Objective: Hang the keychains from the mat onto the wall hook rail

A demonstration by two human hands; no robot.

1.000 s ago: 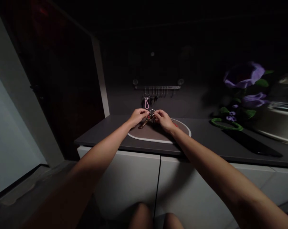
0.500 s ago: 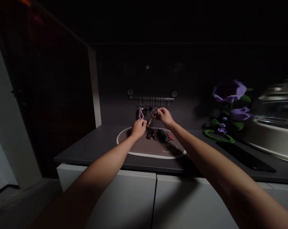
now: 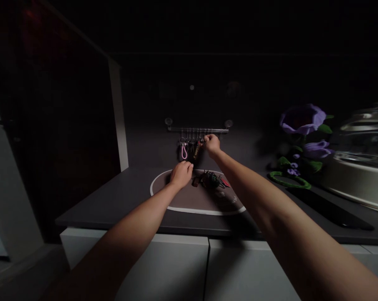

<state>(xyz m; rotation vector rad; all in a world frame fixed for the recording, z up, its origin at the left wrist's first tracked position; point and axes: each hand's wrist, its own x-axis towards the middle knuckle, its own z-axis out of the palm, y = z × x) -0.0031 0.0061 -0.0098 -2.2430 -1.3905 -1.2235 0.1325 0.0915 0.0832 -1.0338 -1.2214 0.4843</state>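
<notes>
Just below the hook rail [image 3: 198, 129] on the dark wall, my right hand [image 3: 211, 144] pinches the ring of a keychain. A dark strap with gold lettering hangs from that keychain [image 3: 196, 151]. Several keys and a pink loop strap [image 3: 184, 151] hang from the rail's hooks to the left. Over the brown mat my left hand [image 3: 181, 173] is closed, its fingers pressed together; whether anything is in them is hidden. A pile of keys [image 3: 212, 179] with dark and red pieces lies on the mat, right of my left hand.
The brown mat [image 3: 191, 212] has a pale rim and lies on the dark counter [image 3: 120, 196]. To the right stand purple artificial flowers [image 3: 303, 119], a flat black object [image 3: 329, 209] and a white appliance with a clear lid [image 3: 361, 179]. White cabinet doors [image 3: 163, 263] are below.
My right hand has lifted the keychain up and slightly left, closer to the rail's hooks. My left hand sits slightly lower in view. The camera view has shifted a little.
</notes>
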